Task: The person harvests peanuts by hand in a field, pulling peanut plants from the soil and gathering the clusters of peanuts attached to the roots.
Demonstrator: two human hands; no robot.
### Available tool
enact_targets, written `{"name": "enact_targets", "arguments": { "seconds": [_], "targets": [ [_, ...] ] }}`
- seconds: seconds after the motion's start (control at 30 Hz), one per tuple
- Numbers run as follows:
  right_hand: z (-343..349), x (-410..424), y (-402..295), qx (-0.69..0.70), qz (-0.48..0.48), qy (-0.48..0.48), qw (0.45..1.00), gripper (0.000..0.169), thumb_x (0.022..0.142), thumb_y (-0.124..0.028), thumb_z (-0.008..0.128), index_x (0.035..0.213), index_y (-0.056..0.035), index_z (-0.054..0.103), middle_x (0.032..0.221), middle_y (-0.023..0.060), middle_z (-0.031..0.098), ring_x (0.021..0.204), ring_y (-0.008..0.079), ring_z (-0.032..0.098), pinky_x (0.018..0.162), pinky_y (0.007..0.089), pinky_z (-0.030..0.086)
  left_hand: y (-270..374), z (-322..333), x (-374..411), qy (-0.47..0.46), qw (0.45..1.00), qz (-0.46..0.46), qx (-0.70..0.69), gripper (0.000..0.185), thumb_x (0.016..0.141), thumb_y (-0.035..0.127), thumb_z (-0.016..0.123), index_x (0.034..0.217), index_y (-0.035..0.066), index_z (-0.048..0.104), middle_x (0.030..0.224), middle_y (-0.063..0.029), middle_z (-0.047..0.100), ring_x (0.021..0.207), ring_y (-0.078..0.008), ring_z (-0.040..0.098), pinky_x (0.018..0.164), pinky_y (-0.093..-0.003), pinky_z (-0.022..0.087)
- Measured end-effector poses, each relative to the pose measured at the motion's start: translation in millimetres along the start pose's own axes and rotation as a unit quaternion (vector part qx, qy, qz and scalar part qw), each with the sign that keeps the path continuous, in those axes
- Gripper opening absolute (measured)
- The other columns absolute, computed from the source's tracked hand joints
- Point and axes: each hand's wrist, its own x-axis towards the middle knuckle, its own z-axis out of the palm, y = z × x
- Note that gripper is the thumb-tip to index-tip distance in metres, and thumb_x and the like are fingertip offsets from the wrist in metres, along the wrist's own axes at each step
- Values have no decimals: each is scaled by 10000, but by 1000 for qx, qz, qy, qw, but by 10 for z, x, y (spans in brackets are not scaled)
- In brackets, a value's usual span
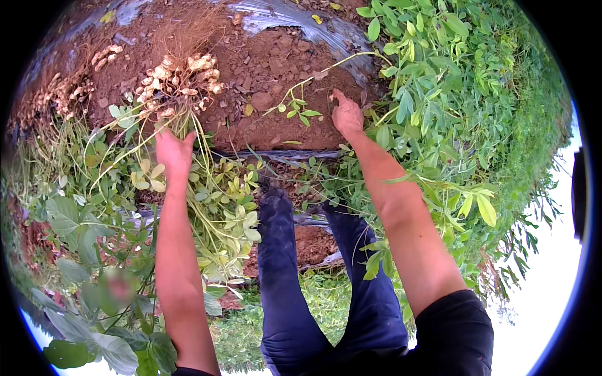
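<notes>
My left hand (175, 151) is at the stems just below a clump of peanut pods (181, 82), whose roots spread over the soil at the upper left. Leafy peanut stems (221, 207) hang beside the left forearm. My right hand (347, 113) is low over the bare reddish soil (277, 94), at the left edge of the standing green plants; a small pale thing, perhaps a pod, shows by its fingertips. How far the right fingers are closed cannot be told. Between the hands a thin stem with a few leaves (301, 113) arches over the soil.
More pulled peanut plants with pods (66, 96) lie at the far left. Torn plastic mulch film (301, 16) covers soil at the top, and another strip (287, 154) runs before my legs. Dense green plants (484, 94) fill the right side. Broad leaves (89, 329) rise at the lower left.
</notes>
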Motion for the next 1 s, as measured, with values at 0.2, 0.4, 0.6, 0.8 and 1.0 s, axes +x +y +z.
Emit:
{"name": "enact_targets", "arguments": {
  "seconds": [0.2,0.4,0.6,0.8,1.0],
  "targets": [
    [-259,128,-171,-128,-13,-147,981,466,906,-141,557,1353,-269,570,1184,151,687,1147,349,648,908,468,540,41,-111,-138,13,998,-12,-56,1043,746,406,859,1540,19,305,1323,-309,543,1172,-461,578,984,-497,500],
    [-68,150,235,-136,-149,-26,979,269,920,-273,585,1178,-209,619,1168,126,670,1116,343,641,947,433,516,200,-282,-206,20,987,21,-160,1067,719,282,900,1558,51,283,1416,-290,502,1250,-441,553,1051,-476,472],
    [-152,-35,-11,-25,-150,12,988,350,787,-249,793,1015,-105,571,992,69,623,916,283,642,843,415,528,-5,-517,-445,39,977,36,-205,944,833,355,813,1564,53,299,1493,-298,436,1287,-428,541,1082,-472,443],
    [-609,-442,-586,370,-99,-29,923,285,853,-107,764,1106,-56,645,941,48,712,821,138,668,800,298,556,-600,-1273,-908,93,995,9,-37,631,906,303,716,1463,118,485,1153,-191,668,1058,-395,635,881,-477,493],
    [-1304,-1088,-2066,523,-146,-125,830,371,930,-57,704,1290,5,639,1013,30,666,793,83,629,742,236,537,-1790,-1405,-1691,92,974,-30,206,588,919,379,679,1427,131,517,1322,-127,622,1133,-318,636,1038,-528,393]
  ]
}}
